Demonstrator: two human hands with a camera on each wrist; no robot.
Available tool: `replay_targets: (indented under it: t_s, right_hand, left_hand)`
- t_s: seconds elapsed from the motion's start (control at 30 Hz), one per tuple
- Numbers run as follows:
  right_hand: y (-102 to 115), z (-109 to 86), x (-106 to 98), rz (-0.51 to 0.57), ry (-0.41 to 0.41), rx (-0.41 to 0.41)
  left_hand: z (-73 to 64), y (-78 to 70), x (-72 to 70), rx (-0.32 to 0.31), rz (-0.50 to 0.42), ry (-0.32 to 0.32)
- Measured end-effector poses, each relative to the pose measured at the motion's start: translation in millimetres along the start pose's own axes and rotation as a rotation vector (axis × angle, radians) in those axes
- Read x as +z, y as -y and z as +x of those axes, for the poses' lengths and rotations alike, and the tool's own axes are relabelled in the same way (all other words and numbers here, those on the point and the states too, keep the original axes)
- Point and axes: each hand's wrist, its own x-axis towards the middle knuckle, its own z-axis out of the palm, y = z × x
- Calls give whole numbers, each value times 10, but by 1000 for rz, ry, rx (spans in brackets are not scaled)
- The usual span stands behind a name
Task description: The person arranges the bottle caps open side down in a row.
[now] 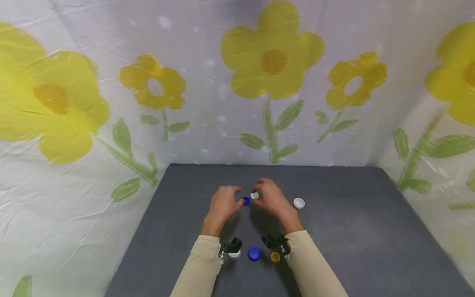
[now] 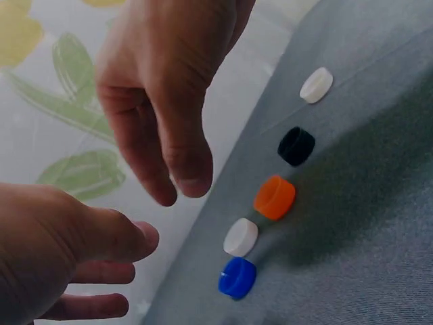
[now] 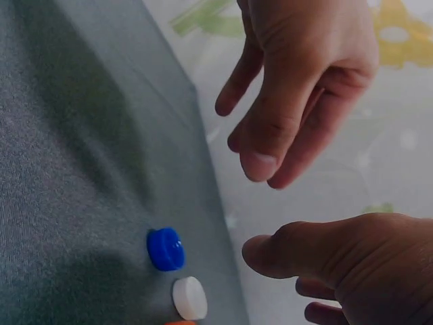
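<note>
Both hands hover above the grey table with loosely bent fingers and hold nothing. My left hand (image 1: 222, 205) is nearest a blue bottle cap (image 1: 246, 201), which shows between the hands in the head view. My right hand (image 1: 272, 200) is just right of a white cap (image 1: 254, 195). In the left wrist view the row continues with an orange cap (image 2: 275, 197), a black cap (image 2: 296, 146) and another white cap (image 2: 316, 85). The right hand hides the orange and black caps in the head view. Thumbs and fingertips of the two hands face each other, apart.
Closer to the body lie a white cap (image 1: 234, 255), partly covered by the left wrist camera, a larger blue cap (image 1: 254, 253) and a yellow cap (image 1: 275, 257). A flower-printed curtain (image 1: 208, 136) stands behind the grey table (image 1: 356, 247) and along its sides.
</note>
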Motion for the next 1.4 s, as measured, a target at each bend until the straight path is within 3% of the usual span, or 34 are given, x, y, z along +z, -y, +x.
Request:
replay_targets:
  t_s: [0.27, 0.5, 0.7, 1.0, 1.4]
  right_hand:
    - [-52, 142, 184, -24, 39, -21]
    - [-78, 240, 314, -37, 75, 2]
    - [-105, 265, 431, -39, 111, 41]
    - [-156, 269, 596, -100, 136, 51]
    - [-155, 227, 631, -63, 107, 78]
  left_hand:
    - [130, 119, 181, -48, -12, 37]
    - [221, 205, 363, -34, 34, 22]
    - [242, 234, 475, -67, 26, 31]
    - [245, 257, 578, -88, 63, 41]
    - [182, 273, 618, -83, 18, -26]
